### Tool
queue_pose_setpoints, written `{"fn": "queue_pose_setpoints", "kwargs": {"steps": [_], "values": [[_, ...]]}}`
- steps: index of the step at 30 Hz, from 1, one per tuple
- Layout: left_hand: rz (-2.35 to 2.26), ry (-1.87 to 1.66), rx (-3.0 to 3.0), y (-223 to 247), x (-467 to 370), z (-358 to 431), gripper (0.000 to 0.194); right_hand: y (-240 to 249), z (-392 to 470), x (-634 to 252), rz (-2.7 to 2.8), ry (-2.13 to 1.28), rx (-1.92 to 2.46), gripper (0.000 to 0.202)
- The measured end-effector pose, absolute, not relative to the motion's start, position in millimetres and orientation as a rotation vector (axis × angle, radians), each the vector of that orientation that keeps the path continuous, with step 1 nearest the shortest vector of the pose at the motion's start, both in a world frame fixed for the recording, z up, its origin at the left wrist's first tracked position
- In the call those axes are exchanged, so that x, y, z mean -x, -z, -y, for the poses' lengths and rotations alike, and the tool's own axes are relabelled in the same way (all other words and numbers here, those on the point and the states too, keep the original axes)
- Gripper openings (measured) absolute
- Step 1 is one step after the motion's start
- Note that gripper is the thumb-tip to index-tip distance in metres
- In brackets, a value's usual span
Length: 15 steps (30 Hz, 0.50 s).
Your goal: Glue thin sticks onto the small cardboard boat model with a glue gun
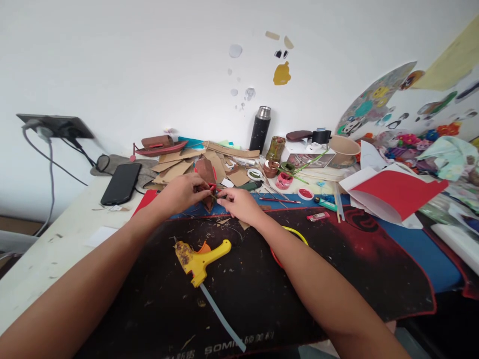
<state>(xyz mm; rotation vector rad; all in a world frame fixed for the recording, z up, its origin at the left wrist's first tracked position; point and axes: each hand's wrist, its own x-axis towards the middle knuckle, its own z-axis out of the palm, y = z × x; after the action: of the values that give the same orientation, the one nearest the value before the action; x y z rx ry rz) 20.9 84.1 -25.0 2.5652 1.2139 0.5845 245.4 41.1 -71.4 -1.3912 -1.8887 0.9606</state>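
Observation:
Over the back edge of the black mat, my left hand [189,192] and my right hand [239,203] meet with pinched fingers. Between the fingertips is a small red and dark piece [212,187], too small to name. A brown model with red edges [205,171], boat-like in shape, stands right behind and under the fingers. The fingers partly cover its lower end, and whether they grip it cannot be told. Nearer to me, a yellow glue gun [198,259] with a long glue stick [223,318] in it lies on the mat [149,299].
Cardboard scraps [174,167] and a finished-looking model boat [160,145] lie at the back. A black phone [121,183] is left. Behind stand a thermos [261,128] and paint jars [284,179]. Scissors with yellow and red handles [297,233] lie partly under my right forearm. Red paper [398,192] is right.

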Motion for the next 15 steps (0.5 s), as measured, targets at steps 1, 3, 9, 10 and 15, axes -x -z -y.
{"fn": "queue_pose_setpoints", "kwargs": {"steps": [1,3,9,10,15], "values": [[-1.213,-0.583,-2.568,25.1,-20.7,-84.4,0.026,71.3,-40.9,-245.5,1.889,-0.961,1.392,0.017],[-1.209,-0.572,-2.572,24.8,-20.2,-84.7,0.026,71.2,-40.5,-245.6,1.889,-0.962,1.39,0.017],[-1.21,-0.549,-2.558,21.7,-20.6,-83.6,0.026,72.8,-40.7,-246.2,1.881,-0.977,1.362,0.016],[-1.212,-0.545,-2.559,21.2,-20.8,-83.4,0.026,73.1,-40.8,-246.3,1.881,-0.978,1.359,0.016],[-1.207,-0.52,-2.557,19.1,-21.0,-83.3,0.025,73.0,-40.9,-246.9,1.891,-0.97,1.372,0.017]]}}
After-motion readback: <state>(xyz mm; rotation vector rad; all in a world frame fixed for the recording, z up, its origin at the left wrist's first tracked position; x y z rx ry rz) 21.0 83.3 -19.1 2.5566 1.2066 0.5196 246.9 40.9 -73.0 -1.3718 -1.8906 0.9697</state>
